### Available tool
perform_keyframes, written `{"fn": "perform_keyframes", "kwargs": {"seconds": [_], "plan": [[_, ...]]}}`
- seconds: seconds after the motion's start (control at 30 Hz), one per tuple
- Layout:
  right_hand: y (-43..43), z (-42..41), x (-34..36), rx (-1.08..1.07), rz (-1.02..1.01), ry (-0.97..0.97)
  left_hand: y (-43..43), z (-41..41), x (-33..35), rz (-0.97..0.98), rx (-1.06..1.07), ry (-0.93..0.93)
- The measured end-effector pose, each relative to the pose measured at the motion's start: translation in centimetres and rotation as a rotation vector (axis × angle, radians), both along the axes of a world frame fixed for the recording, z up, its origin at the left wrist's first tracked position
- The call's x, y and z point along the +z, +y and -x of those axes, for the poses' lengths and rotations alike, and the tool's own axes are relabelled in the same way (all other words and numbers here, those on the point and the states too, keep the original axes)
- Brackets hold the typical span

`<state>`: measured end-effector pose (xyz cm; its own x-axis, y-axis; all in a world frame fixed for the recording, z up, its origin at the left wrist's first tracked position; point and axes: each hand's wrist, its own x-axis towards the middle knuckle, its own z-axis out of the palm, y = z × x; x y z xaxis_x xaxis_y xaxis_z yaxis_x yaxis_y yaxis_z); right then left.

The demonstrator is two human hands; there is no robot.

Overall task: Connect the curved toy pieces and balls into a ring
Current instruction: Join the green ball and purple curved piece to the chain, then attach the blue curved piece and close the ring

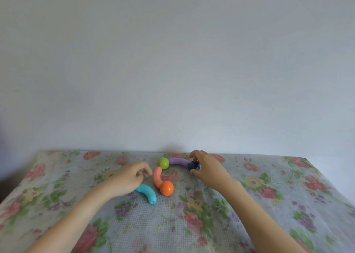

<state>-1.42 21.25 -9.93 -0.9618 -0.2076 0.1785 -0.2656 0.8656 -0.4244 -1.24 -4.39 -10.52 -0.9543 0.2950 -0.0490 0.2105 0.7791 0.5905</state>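
Right grip: your right hand [206,169] is pinched around the dark blue ball [193,166], fingers curled over its top and the thumb under its near side.
Dark blue ball: held in that grip at the right end of the purple curved piece [178,161]; it sits against that end, though you cannot tell whether the two are joined.
Purple curved piece: runs leftward from your right grip, arching along the far side of the group, lying on the bench [269,204].
Green ball [163,163]: at the far-left end of the purple piece, touching or just beside it, well left of your right grip.
Left grip: your left hand [132,177] rests low over the bench with its fingers loosely curled and nothing in them; the fingertips [147,173] are just beside the upper end of the salmon curved piece [157,177], and contact cannot be told.
Salmon curved piece: just right of your left fingertips, running from near the green ball toward you.
Orange ball [166,188]: touching the near end of the salmon piece, to the right of your left hand and nearer you.
Teal curved piece [148,193]: lies loose on the bench, one end tucked under the heel of your left hand, the other pointing toward you, close beside the orange ball but apart from it.
Bench cover: a floral cloth with pink, yellow and purple flowers.
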Motion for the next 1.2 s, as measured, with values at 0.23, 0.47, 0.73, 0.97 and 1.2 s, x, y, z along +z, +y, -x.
{"fn": "perform_keyframes", "kwargs": {"seconds": [0.23, 0.47, 0.73, 0.97, 1.2], "plan": [[-0.1, 0.2, -0.5, -0.015, 0.023, 0.118, -2.4, -1.6, -0.5, -0.092, -0.156, -0.041], [-1.7, -1.0, 1.7, 0.082, 0.090, 0.354, -1.8, -2.1, -0.8, -0.049, -0.200, 0.032], [-4.3, -3.6, 4.1, 0.574, 0.118, 0.005, -0.7, -3.1, -0.2, -0.447, -0.114, -0.011], [-3.2, -3.5, 5.5, 0.474, 0.360, 0.054, 1.2, -3.7, -0.8, -0.543, -0.059, 0.170], [-0.5, -1.8, 4.4, 0.294, -0.055, 0.026, 3.2, -3.3, -3.1, -0.061, -0.142, 0.432]]}}
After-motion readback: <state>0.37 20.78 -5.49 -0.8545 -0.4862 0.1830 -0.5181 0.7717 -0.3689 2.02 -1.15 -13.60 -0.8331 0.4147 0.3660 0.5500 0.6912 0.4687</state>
